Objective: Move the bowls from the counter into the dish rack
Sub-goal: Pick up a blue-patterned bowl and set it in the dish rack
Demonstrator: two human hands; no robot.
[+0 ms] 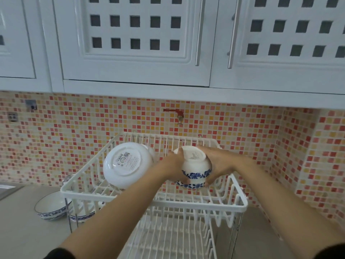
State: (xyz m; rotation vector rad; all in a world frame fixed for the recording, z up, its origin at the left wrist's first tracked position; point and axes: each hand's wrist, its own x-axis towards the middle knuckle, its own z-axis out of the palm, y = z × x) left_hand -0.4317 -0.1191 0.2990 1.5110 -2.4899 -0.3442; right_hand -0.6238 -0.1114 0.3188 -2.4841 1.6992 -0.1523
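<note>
A white bowl with a blue flower band [196, 169] is upside down over the upper tier of the white dish rack [156, 200]. My left hand [174, 163] grips its left side and my right hand [217, 163] its right side. To the left in the same tier, a plain white bowl [127, 165] leans on its side, its base with a label facing me. Two blue-rimmed bowls stand upright on the counter at the left: one in the open [52, 205], the other [84, 214] partly behind the rack's leg.
The rack has a lower tier [173, 238] of white wire. A red tap [176, 114] sticks out of the mosaic tile wall behind it. White cupboards [140, 43] hang overhead. A sink edge [7, 189] shows at far left on the grey counter [22, 232].
</note>
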